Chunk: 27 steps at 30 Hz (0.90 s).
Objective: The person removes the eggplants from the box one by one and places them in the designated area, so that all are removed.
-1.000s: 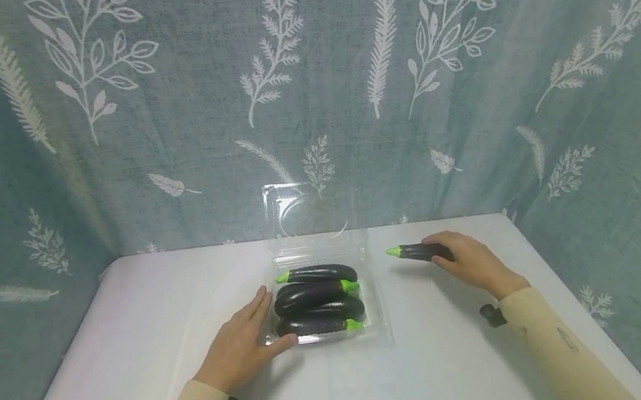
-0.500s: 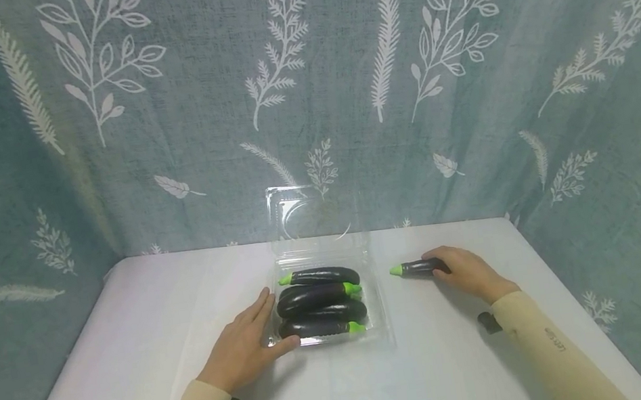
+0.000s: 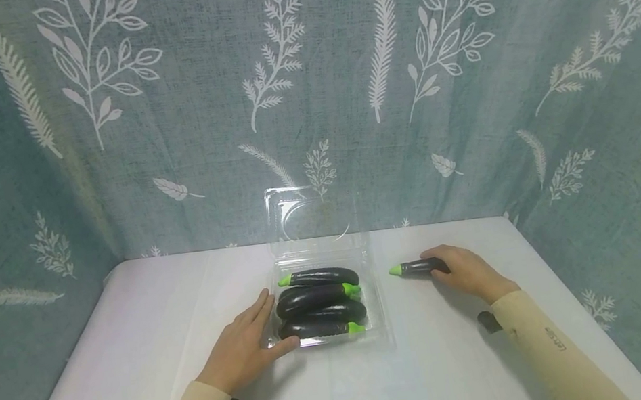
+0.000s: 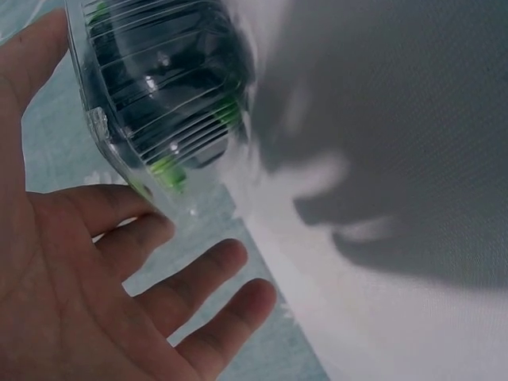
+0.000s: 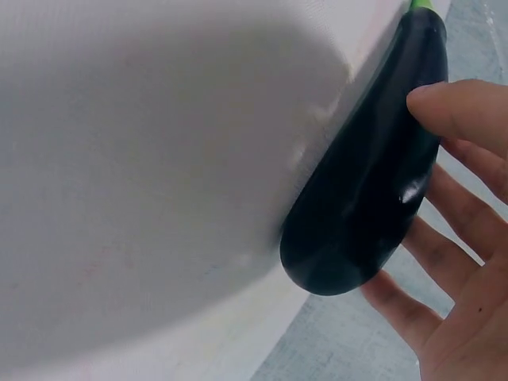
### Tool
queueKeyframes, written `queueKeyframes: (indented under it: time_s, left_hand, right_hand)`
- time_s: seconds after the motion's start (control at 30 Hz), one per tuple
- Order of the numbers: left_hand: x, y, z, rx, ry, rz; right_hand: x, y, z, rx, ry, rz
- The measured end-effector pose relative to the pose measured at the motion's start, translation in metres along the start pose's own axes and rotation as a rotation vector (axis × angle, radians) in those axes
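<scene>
Head view: the left hand point(image 3: 241, 348), fingers extended and spread, rests along the left side of a clear box point(image 3: 376, 308), probably to steady it. The lid point(image 3: 315, 218) stands up behind, leaving the box accessible; inside, at least four eggplants point(image 3: 310, 299) lie crosswise. To the right, the right hand point(image 3: 468, 271) grips a separate eggplant point(image 3: 417, 267) by its blunt end, just above or on the worktop point(image 3: 348, 394).

Left wrist view: thumb and forefinger touch the box's rim; green stems show through its ribbed wall.

Right wrist view: thumb and fingers pinch the separate eggplant's sides.
</scene>
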<state>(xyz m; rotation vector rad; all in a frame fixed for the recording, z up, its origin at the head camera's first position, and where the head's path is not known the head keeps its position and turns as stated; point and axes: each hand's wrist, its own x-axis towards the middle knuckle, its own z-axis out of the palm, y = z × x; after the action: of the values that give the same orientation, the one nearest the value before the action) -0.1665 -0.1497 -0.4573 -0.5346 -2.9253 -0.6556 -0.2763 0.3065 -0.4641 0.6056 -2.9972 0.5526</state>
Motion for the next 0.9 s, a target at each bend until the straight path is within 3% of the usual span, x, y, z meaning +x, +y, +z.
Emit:
queueKeyframes:
  time_s: [0.2,0.4,0.63,0.9]
  left_hand:
    - [0.000,-0.002,0.002,0.001,0.002,0.003]
    - [0.000,-0.002,0.002,-0.001,0.002,0.002]
    - [0.000,-0.002,0.001,0.001,0.003,0.003]
    - [0.000,-0.003,0.003,-0.002,0.006,0.003]
  right_hand:
    - [-0.001,-0.005,-0.005,-0.006,0.026,-0.038]
    - [0.003,-0.024,-0.014,-0.004,0.062,-0.102]
    - [0.012,-0.056,-0.022,0.008,0.102,-0.196]
    - [0.021,-0.107,-0.023,0.059,0.093,-0.256]
